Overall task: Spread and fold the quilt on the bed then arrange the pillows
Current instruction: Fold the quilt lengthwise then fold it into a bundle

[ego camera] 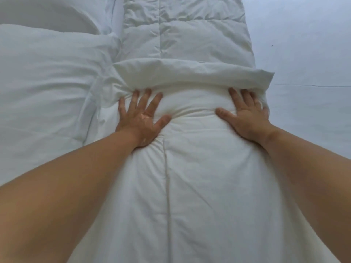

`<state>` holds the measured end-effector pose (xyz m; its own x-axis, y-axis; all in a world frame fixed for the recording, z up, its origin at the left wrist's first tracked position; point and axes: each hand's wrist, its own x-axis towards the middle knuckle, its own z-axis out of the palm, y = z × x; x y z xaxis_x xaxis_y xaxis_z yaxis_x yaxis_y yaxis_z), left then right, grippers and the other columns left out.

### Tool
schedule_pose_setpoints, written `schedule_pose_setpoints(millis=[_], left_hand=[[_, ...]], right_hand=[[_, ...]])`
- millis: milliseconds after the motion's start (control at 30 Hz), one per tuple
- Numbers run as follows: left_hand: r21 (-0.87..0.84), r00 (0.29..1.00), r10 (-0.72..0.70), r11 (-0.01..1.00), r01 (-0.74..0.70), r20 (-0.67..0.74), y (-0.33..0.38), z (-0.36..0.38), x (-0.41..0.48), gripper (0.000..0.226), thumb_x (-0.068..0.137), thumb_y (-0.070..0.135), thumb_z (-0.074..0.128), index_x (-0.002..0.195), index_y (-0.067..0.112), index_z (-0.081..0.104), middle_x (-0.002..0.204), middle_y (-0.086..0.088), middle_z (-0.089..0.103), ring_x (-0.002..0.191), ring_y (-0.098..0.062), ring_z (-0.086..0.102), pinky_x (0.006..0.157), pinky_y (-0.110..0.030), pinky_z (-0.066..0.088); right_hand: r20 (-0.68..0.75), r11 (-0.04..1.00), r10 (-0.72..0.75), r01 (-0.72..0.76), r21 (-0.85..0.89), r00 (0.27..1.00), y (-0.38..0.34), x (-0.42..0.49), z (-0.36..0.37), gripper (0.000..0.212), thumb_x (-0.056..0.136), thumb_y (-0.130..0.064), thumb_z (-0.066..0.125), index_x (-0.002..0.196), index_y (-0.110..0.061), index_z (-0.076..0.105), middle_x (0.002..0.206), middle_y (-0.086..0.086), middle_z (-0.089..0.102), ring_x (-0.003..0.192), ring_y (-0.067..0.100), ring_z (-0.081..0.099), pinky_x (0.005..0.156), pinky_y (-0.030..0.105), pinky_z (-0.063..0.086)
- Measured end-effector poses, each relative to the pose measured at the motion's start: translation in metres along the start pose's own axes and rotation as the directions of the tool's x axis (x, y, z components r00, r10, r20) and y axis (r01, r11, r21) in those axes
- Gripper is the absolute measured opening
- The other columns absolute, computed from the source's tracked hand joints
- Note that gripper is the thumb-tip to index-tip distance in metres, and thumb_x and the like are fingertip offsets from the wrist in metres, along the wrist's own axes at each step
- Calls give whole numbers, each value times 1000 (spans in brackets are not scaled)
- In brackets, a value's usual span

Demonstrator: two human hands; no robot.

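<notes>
The white quilt [190, 177] lies as a long narrow strip down the middle of the bed, running away from me, with a folded ridge across it just beyond my fingers. My left hand [141, 116] presses flat on the quilt's left side, fingers spread, tips tucked under the ridge. My right hand [247, 114] presses flat on the right side, its fingertips partly under the same fold. Neither hand holds anything. A white pillow [47, 82] lies to the left of the quilt, and another pillow [57, 14] sits behind it at the top left.
The pale bed sheet [303, 63] stretches flat to the right of the quilt, with one faint crease across it. My bare forearms fill the lower corners of the view.
</notes>
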<state>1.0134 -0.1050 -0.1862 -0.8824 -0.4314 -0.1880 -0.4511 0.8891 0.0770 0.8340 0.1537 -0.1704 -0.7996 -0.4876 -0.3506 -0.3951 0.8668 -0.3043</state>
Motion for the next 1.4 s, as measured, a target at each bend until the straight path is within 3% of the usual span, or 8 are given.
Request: schedule_pose_setpoints(millis=[267, 400, 533, 667, 800, 967, 1133, 1400], left_hand=[[-224, 1000, 17, 974, -18, -5, -8, -32, -128, 80, 84, 75, 22, 154, 38, 21, 165, 8, 13, 153, -15, 6, 121, -53, 8], [-415, 989, -91, 900, 132, 116, -16, -31, -268, 84, 78, 82, 36, 152, 50, 14, 164, 17, 6, 152, -8, 5, 121, -45, 15], [-672, 864, -322, 543, 504, 387, -25, -28, -376, 108, 49, 94, 56, 146, 57, 23, 150, 27, 33, 139, -2, 33, 111, -29, 31], [-806, 823, -171, 172, 566, 542, -21, -10, -441, 116, 33, 72, 88, 136, 48, 41, 129, 32, 59, 124, 3, 53, 95, -22, 45], [-786, 775, -239, 66, 615, 585, -6, 17, -464, 115, 16, 52, 99, 121, 27, 61, 111, 8, 74, 110, -15, 67, 84, -29, 54], [-817, 761, -321, -79, 571, 563, 16, 27, -462, 94, 30, 52, 98, 115, 27, 67, 111, 8, 74, 106, -11, 67, 95, -36, 50], [-875, 792, -387, -98, 473, 472, 27, -1, -473, 53, 61, 20, 92, 109, 23, 69, 106, 2, 76, 104, -20, 70, 96, -43, 53], [-925, 833, -420, -44, 378, 361, 44, -109, -541, 90, 34, 49, 98, 113, 18, 70, 107, -3, 76, 104, -26, 70, 95, -51, 54]], right_hand=[[-22, 988, -134, 135, 73, 991, 26, -140, -11, 98, 72, -87, 38, 157, -42, 16, 169, -8, 5, 155, 13, 0, 126, 41, 8], [12, 948, 64, -64, 312, 998, 60, -266, 13, 107, 66, -82, 57, 156, -44, 15, 166, -17, 12, 151, 4, 15, 121, 30, 17], [238, 726, 240, -336, 600, 941, 91, -367, 29, 116, 38, -83, 77, 140, -44, 38, 138, -16, 54, 122, 7, 54, 100, 28, 41], [457, 539, 141, -456, 709, 878, 121, -416, 45, 109, 31, -60, 94, 129, -35, 53, 116, -18, 73, 111, 7, 65, 85, 19, 55], [545, 418, 60, -517, 747, 836, 141, -427, 64, 111, 34, -37, 102, 134, -23, 57, 124, 8, 71, 117, 30, 66, 100, 59, 51], [501, 172, 151, -522, 835, 852, 130, -432, 84, 105, 32, -25, 103, 127, -8, 60, 120, 13, 72, 110, 35, 69, 92, 61, 54], [381, 176, 209, -418, 891, 901, 115, -452, 58, 54, 64, -12, 84, 114, -5, 65, 111, 13, 75, 104, 32, 72, 92, 53, 57], [280, 212, 192, -319, 924, 940, 90, -540, -31, 48, 67, -12, 83, 111, -2, 67, 104, 13, 77, 100, 33, 73, 94, 55, 55]])
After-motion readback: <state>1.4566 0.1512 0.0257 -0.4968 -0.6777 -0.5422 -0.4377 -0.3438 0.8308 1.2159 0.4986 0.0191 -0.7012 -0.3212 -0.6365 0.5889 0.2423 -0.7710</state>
